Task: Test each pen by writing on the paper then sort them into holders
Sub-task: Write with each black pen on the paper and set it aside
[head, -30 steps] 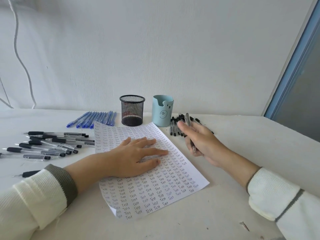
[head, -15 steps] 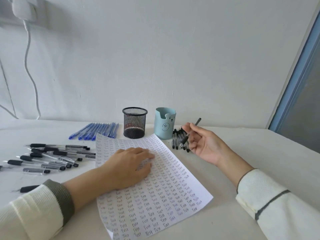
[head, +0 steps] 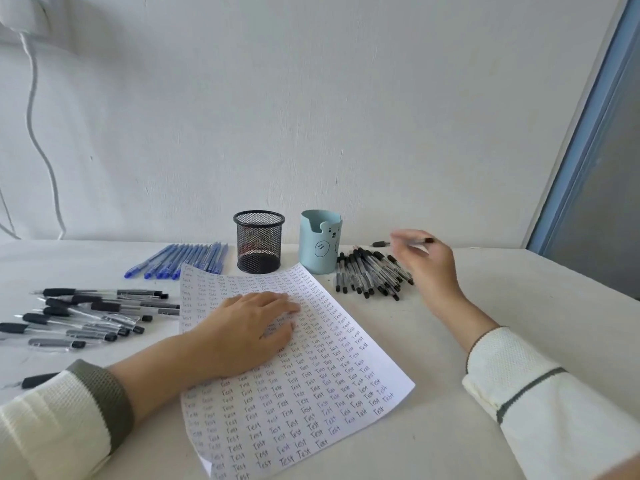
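Black pen (head: 381,243) pinched in right hand (head: 429,266) far right; left hand (head: 242,330) flat on paper (head: 311,403) covered in "Test".

Head view: close above the near edge of the paper (head: 311,393).
Facing: forward and down, toward the wall (head: 311,116) behind the paper.

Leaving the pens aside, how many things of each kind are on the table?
Black mesh holder: 1
Blue bear holder: 1
Sheet of paper: 1
Total: 3
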`<state>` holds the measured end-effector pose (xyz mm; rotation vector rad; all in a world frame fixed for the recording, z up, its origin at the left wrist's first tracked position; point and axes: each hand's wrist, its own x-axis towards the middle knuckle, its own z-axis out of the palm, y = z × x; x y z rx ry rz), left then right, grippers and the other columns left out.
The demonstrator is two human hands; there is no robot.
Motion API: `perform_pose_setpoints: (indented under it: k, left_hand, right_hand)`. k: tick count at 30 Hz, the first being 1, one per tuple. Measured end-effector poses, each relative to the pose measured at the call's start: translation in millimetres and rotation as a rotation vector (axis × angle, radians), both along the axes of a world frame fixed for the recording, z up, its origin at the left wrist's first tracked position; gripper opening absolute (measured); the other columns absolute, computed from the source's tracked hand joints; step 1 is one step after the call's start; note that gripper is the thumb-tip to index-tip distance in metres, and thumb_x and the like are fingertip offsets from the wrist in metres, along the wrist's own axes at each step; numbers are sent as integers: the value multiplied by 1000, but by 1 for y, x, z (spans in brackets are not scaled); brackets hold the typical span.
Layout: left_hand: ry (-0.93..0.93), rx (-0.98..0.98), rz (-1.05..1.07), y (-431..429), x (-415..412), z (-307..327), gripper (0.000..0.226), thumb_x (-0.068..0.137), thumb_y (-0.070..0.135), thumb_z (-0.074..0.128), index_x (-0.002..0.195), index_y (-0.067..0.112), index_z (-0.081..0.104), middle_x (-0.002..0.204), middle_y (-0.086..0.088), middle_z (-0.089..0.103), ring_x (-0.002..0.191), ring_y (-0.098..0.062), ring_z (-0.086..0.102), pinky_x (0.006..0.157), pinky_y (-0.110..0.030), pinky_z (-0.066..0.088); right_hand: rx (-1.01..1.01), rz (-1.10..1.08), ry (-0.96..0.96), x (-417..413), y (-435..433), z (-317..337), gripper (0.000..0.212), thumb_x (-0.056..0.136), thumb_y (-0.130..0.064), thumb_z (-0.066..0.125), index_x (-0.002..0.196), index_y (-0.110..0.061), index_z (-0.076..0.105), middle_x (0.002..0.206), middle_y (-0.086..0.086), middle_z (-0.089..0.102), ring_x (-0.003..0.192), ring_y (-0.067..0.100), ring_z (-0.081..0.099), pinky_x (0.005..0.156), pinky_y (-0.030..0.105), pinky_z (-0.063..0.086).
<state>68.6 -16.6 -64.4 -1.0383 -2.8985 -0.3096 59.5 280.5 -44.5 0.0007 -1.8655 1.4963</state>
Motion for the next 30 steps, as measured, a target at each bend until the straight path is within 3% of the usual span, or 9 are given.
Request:
perform_pose_setpoints:
  k: [2,4,10,14,19,25,28,30]
  left_hand:
    - [-2,3,-2,0,0,0,48,102,52,29,149,43,28,159,17,22,144,-4,20,118,-31,12]
    - [1,5,-2,1,0,0,48,102,52,29,149,42,29,159,17,22,144,-4,21,118,-31,12]
    - [3,8,-7,0,0,-1,47,102,51,29,148,43,29,158,17,23,144,-4,21,118,-30,12]
    - [0,3,-6,0,0,-1,47,102,52,29,148,43,28,158,18,22,144,-3,20,118,-29,12]
    - [-5,7,-5,1,0,-1,47,102,51,29,148,43,29,159,17,22,144,-4,20,118,-30,12]
    - [-7,4,-6,0,-1,-2,47,102,52,29,148,44,28,159,18,21,145,-4,20,119,-31,11]
    - [-9,3,-7,0,-2,-2,47,102,52,29,148,44,28,159,18,21,145,-3,20,119,-31,11]
    - [-11,-1,-7,1,-2,-2,47,102,53,28,148,45,28,159,18,21,145,-3,20,119,-31,11]
  right_hand:
    - [287,-60,22,-4,-1,-10,27,88,3,65,85,-22,74,96,0,70,87,4,65,81,14,48]
    - [449,-59,35,-10,-5,-15,25,87,6,63,86,-16,75,97,2,67,90,5,63,81,13,48]
    - [636,-66,6,-23,-2,-28,23,86,7,62,90,-13,74,96,5,65,85,10,63,79,10,46]
    - [804,-91,26,-25,-1,-28,22,91,-2,63,106,-12,75,105,2,67,93,18,65,85,25,50]
    - [737,-167,-42,-24,5,-27,20,91,-10,65,105,-17,76,105,-6,72,96,16,67,87,39,54]
    - [714,-130,-83,-23,2,-29,25,90,-4,62,109,-13,75,112,-1,70,100,18,67,91,29,51]
    - [702,-87,-216,-19,-1,-30,32,92,-18,60,123,-16,68,133,-3,62,121,11,58,105,27,43]
    - [741,-37,-348,-16,-4,-29,41,97,-33,53,136,-22,58,149,-12,45,137,6,41,116,27,27]
